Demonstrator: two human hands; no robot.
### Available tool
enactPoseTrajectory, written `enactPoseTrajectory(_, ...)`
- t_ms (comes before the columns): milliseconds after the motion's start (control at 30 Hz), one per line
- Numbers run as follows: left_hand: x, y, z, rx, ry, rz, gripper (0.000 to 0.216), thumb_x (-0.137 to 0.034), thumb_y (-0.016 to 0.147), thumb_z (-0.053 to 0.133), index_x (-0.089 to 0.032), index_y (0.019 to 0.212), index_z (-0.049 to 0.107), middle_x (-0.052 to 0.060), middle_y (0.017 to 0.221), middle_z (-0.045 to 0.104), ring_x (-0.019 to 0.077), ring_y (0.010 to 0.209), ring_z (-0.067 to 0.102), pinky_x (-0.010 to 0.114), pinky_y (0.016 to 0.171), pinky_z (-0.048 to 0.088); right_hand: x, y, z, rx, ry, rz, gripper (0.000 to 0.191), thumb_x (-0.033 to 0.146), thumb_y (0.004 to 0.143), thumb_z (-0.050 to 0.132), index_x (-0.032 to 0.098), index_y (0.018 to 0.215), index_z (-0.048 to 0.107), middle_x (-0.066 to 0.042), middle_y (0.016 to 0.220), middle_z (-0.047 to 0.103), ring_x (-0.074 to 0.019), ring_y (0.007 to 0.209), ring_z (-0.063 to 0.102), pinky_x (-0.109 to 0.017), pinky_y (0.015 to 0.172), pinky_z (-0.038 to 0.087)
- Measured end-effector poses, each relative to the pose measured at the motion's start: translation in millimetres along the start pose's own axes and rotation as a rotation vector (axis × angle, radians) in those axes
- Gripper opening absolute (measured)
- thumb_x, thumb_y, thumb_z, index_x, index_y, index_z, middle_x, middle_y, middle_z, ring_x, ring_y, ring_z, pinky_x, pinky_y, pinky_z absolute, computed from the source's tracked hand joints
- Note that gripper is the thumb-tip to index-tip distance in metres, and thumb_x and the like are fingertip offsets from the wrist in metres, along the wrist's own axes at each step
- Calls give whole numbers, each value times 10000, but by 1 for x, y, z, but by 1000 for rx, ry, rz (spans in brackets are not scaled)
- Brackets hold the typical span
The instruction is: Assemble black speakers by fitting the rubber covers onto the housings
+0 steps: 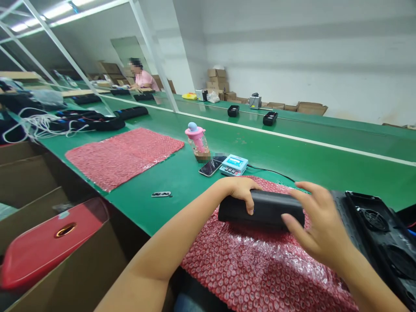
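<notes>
A long black speaker (264, 208) lies on a sheet of pink bubble wrap (253, 264) at the near edge of the green bench (292, 151). My left hand (240, 190) grips its left end, fingers curled over the top. My right hand (316, 225) holds its right end, thumb in front and fingers round the back. Both hands are closed on it.
A phone (210, 167), a small blue device (234, 165) and a pink bottle (197, 141) stand just beyond. Another pink bubble sheet (123, 156) lies left; a small black part (161, 194) is near it. Black trays (377, 225) sit right. A person in pink (144, 79) works far off.
</notes>
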State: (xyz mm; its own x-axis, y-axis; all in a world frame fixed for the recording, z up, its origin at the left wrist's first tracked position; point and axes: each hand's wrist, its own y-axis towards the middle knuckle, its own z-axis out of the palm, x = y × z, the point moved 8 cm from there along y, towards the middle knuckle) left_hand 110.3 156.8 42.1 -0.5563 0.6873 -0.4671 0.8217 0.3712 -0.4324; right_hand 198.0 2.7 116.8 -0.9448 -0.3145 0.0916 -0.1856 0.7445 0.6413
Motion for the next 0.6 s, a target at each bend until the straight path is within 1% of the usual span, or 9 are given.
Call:
enactPoseTrajectory(67,-2,-2,-1,-26,25,-13,853,-434,465,756,-264,1255,486,27,1199,561,256,1028,540,350,855,450,-2,6,24,56,5,1,382,369,844,476,115,1123,541,-184,1178,475,-311,1085,434,-515,908,375)
enactPoseTrajectory(167,-2,-2,-2,-34,44,-28,898,-439,457,761,-243,1279,457,33,1253,526,253,1079,514,346,905,426,-14,11,61,210,8,70,411,356,811,503,114,1141,547,-174,1180,505,-311,1079,448,-486,911,375)
enactPoseTrajectory(267,3,-2,-4,-37,22,-47,880,-436,452,765,-249,1261,474,16,1238,539,250,1095,509,322,917,419,-23,10,82,372,47,118,429,355,818,501,135,1185,530,-130,1193,540,-292,1075,466,-476,932,348)
enactPoseTrajectory(300,4,-2,-4,-44,11,-50,869,-438,453,765,-254,1253,482,11,1230,545,248,1101,507,315,922,415,-25,9,84,407,63,124,436,358,819,503,146,1201,521,-112,1197,547,-285,1073,470,-476,938,337)
enactPoseTrajectory(367,7,-3,-5,-58,-5,-47,843,-443,463,759,-267,1243,491,3,1218,554,242,1096,514,309,925,413,-25,8,84,430,88,139,451,360,809,521,164,1215,511,-86,1209,550,-275,1077,469,-470,944,320)
enactPoseTrajectory(500,7,-6,-3,-74,3,-22,820,-450,490,746,-288,1249,480,-4,1203,564,235,1050,546,313,898,428,-21,6,81,393,101,169,459,342,788,533,168,1212,515,-73,1219,545,-269,1090,455,-462,941,303)
enactPoseTrajectory(600,6,-8,-4,-104,10,-12,822,-447,495,745,-270,1252,479,9,1232,549,241,1065,537,322,909,422,-19,4,82,386,92,178,462,337,788,525,161,1215,514,-74,1217,544,-272,1086,451,-471,940,289)
